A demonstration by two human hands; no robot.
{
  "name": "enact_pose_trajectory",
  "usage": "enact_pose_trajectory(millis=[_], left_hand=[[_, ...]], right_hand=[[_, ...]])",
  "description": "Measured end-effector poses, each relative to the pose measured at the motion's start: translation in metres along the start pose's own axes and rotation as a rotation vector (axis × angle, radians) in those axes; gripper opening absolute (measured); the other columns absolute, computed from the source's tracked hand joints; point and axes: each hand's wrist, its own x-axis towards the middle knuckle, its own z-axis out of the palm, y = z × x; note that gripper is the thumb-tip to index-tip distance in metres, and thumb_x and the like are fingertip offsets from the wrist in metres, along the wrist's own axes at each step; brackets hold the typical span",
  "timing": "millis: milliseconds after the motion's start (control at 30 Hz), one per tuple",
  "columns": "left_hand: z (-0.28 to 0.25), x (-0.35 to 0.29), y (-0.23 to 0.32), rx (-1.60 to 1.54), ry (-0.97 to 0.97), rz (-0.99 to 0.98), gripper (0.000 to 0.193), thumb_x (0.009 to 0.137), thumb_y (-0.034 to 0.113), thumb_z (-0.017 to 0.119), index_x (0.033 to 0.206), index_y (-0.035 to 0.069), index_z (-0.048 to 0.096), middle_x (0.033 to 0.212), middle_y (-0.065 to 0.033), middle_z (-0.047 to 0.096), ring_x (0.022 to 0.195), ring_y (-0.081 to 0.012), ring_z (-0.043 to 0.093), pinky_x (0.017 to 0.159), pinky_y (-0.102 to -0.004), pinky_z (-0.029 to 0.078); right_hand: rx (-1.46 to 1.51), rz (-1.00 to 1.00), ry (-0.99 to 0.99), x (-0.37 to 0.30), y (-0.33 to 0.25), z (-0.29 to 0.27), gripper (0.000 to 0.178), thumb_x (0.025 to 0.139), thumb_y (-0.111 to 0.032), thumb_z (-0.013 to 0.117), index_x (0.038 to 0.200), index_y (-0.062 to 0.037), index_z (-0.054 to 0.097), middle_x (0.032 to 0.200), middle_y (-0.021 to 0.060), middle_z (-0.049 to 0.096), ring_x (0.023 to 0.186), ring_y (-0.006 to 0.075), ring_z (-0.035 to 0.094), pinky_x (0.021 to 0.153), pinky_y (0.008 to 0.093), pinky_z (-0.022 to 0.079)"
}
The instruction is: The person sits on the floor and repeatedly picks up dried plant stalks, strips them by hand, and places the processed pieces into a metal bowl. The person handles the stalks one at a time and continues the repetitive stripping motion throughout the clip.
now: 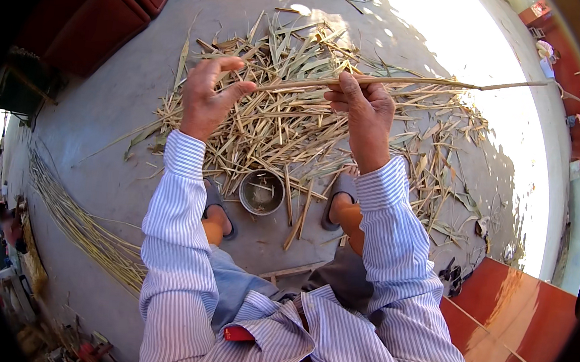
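Observation:
In front of me, my right hand point(369, 109) pinches a long dry stalk point(431, 82) between thumb and fingers. The stalk lies nearly level. Its thin, slightly bent tip reaches far to the right, and its other end comes close to my left thumb. My left hand point(208, 98) has thumb and forefinger spread apart, with a gap between them; its other fingers are mostly hidden. A small pale glint shows at that hand's outer edge, too small to name. Beneath both hands spreads a heap of dry leaf and stalk strips point(273, 126).
A round metal bowl point(262, 192) with bits of stalk in it stands between my feet. Long thin stalks point(85, 224) lie bundled at the left. Red furniture point(86, 19) is at the far left, red-brown tiles point(496, 310) at the near right. Bright sunlight crosses the floor on the right.

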Motion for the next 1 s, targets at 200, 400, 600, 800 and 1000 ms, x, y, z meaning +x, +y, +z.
enact_pose_trajectory(millis=[200,400,600,800,1000], left_hand=[[0.038,-0.023,0.021,-0.487,-0.188,-0.377,0.019,0.08,0.019,0.077,0.088,0.004,0.069,0.084,-0.0068,0.07,0.079,-0.0149,0.065,0.07,-0.0299,0.052],[-0.004,-0.002,-0.013,-0.859,0.323,-0.625,0.024,0.084,0.017,0.076,0.094,0.0,0.063,0.082,-0.0086,0.07,0.072,-0.0118,0.063,0.07,-0.0202,0.05],[-0.027,-0.012,-0.053,-0.137,0.132,-0.412,0.035,0.079,0.03,0.078,0.099,0.005,0.066,0.087,-0.0066,0.068,0.077,-0.0174,0.063,0.072,-0.0321,0.05],[0.003,-0.02,-0.027,-0.124,-0.296,-0.105,0.033,0.076,0.03,0.078,0.097,0.006,0.07,0.087,-0.0088,0.066,0.078,-0.0242,0.061,0.077,-0.0369,0.047],[0.016,-0.023,-0.031,-0.786,-0.253,-0.62,0.023,0.082,0.019,0.076,0.094,0.001,0.068,0.083,-0.0056,0.069,0.074,-0.0117,0.062,0.075,-0.0248,0.05]], right_hand=[[-0.02,0.019,-0.017,-0.005,-0.003,0.006,0.026,0.091,-0.023,0.067,0.092,0.0019,0.061,0.079,0.0095,0.068,0.067,0.0136,0.068,0.058,0.0221,0.055],[0.012,0.11,0.081,0.005,0.001,-0.009,0.026,0.092,-0.022,0.065,0.094,0.0039,0.06,0.08,0.0116,0.068,0.066,0.0149,0.068,0.057,0.0231,0.056],[0.018,0.12,0.054,0.008,0.0,-0.011,0.029,0.091,-0.026,0.068,0.095,0.0024,0.06,0.084,0.0136,0.069,0.071,0.0176,0.069,0.059,0.0238,0.056],[0.026,0.099,0.044,0.005,0.0,-0.003,0.028,0.091,-0.024,0.067,0.095,0.0023,0.061,0.084,0.0131,0.069,0.07,0.017,0.069,0.057,0.0234,0.055],[0.034,0.103,0.055,0.004,-0.002,-0.008,0.026,0.092,-0.022,0.066,0.094,0.0028,0.061,0.082,0.012,0.069,0.068,0.0157,0.068,0.057,0.0232,0.055]])
